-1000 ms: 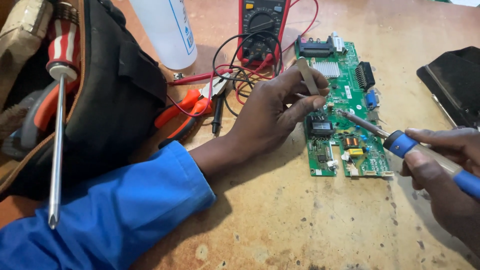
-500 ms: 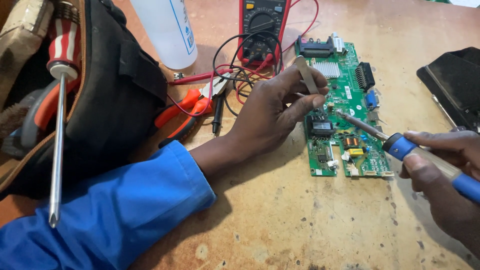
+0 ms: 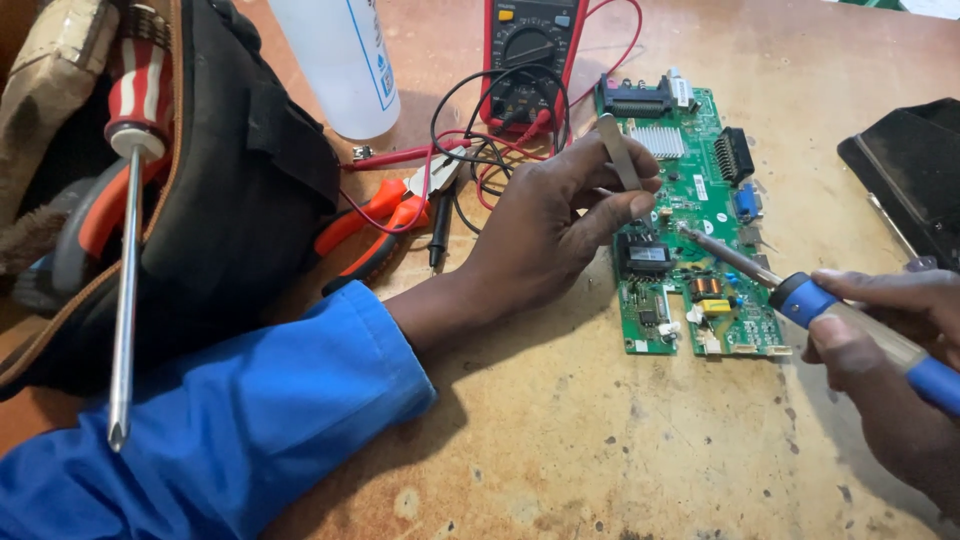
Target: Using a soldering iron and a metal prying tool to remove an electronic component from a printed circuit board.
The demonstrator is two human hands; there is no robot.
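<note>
Fingers (image 3: pixel 610 205) of the left hand (image 3: pixel 545 235) pinched metal tweezers (image 3: pixel 620 155) over the green circuit board (image 3: pixel 690 220). Right hand (image 3: pixel 885 340) was clamped on a blue-handled soldering iron (image 3: pixel 800 298), tip touching the board on the bench (image 3: pixel 600 440).

Worn, stained brown wooden surface (image 3: pixel 620 450), pitted and scuffed, evenly lit; it fills the view to every edge.

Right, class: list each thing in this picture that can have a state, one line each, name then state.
left hand: pinching metal tweezers over the board
right hand: gripping soldering iron, tip on the board
circuit board: flat on the table
multimeter: leads plugged in
pliers: lying untouched
screwdriver: sticking out of tool bag
</note>
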